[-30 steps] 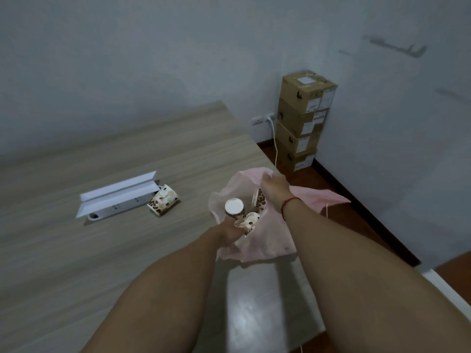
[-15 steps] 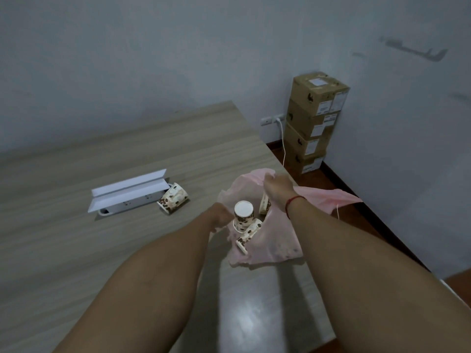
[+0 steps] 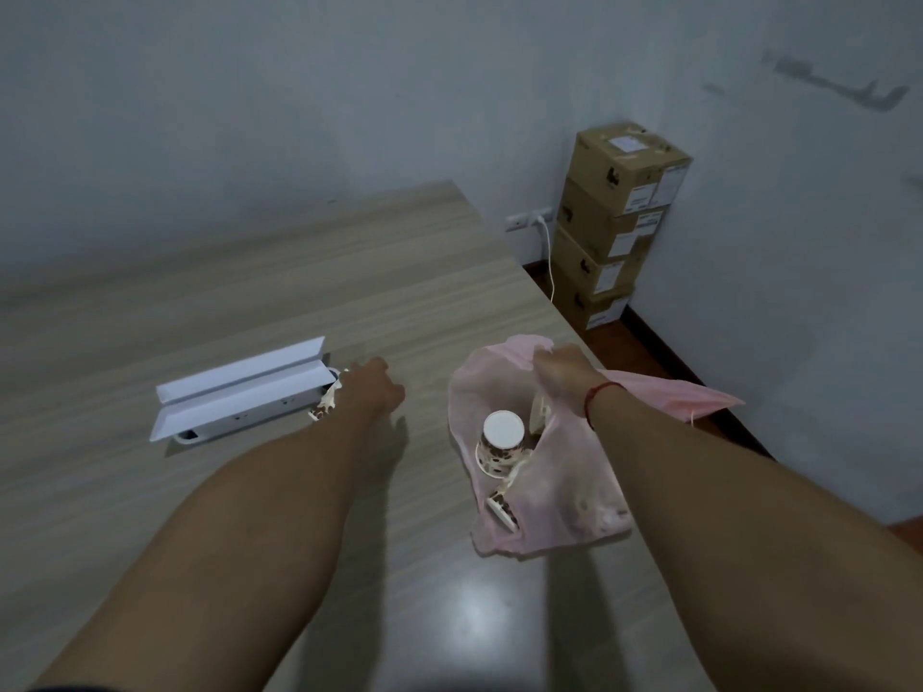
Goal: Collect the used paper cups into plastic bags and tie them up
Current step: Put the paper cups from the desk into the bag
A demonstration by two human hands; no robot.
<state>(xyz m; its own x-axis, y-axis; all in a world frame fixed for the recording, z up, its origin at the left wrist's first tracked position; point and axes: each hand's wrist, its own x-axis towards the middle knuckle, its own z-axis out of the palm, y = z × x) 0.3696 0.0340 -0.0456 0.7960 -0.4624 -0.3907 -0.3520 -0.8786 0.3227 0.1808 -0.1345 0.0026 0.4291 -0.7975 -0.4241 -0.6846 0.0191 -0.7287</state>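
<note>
A pink plastic bag point(image 3: 564, 491) lies on the wooden table point(image 3: 249, 302) near its right edge, mouth held up toward the far side. Inside, one patterned paper cup point(image 3: 499, 442) sits inverted, white base up; a second cup point(image 3: 504, 499) lies tilted just nearer, rim toward the near left. A third cup point(image 3: 327, 402) lies on its side beside the white power strip point(image 3: 239, 392), mostly hidden behind the left wrist; its axis cannot be told. The right hand point(image 3: 562, 374), red string at the wrist, is clenched on the bag's far rim. The left hand point(image 3: 372, 387) reaches over that loose cup, fingers curled; whether it grips the cup cannot be told.
</note>
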